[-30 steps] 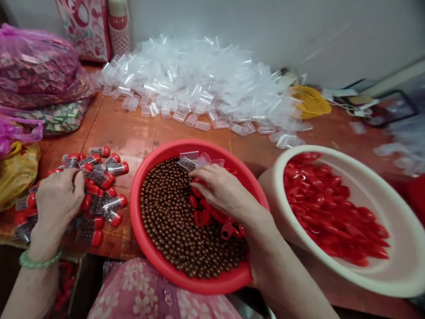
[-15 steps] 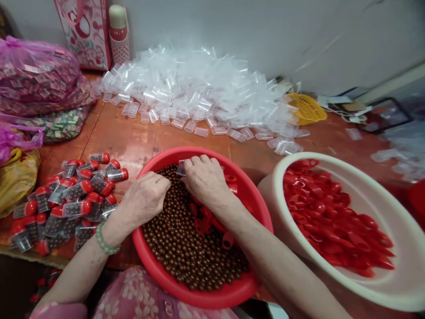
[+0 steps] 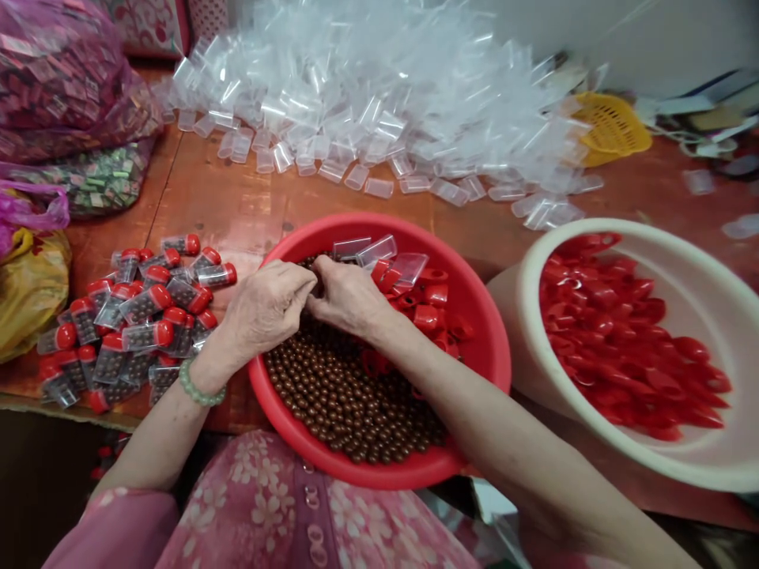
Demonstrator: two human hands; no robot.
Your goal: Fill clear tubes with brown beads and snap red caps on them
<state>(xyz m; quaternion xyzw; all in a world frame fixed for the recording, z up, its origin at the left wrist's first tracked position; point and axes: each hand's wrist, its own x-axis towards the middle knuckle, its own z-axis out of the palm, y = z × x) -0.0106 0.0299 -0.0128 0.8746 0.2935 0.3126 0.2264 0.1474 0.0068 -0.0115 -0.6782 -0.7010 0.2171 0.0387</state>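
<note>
My left hand and my right hand meet over the left back part of a red basin. Both have their fingers closed in a pinch. Whatever lies between the fingertips is hidden by the fingers. Beneath them, small brown balls fill much of the basin. Red plastic caps sit at its right side, partly behind my right wrist. A few clear plastic tubes rest by the back rim, beyond my right hand.
Filled clear tubes with red caps lie piled on the table to the left. A white tub of red caps stands at right. Loose clear tubes are heaped at the back, beside a yellow basket. Plastic bags crowd the far left.
My hands have come together from a short distance apart. My right hand has moved left, off the clear tubes near the back rim. The view has tilted downward.
</note>
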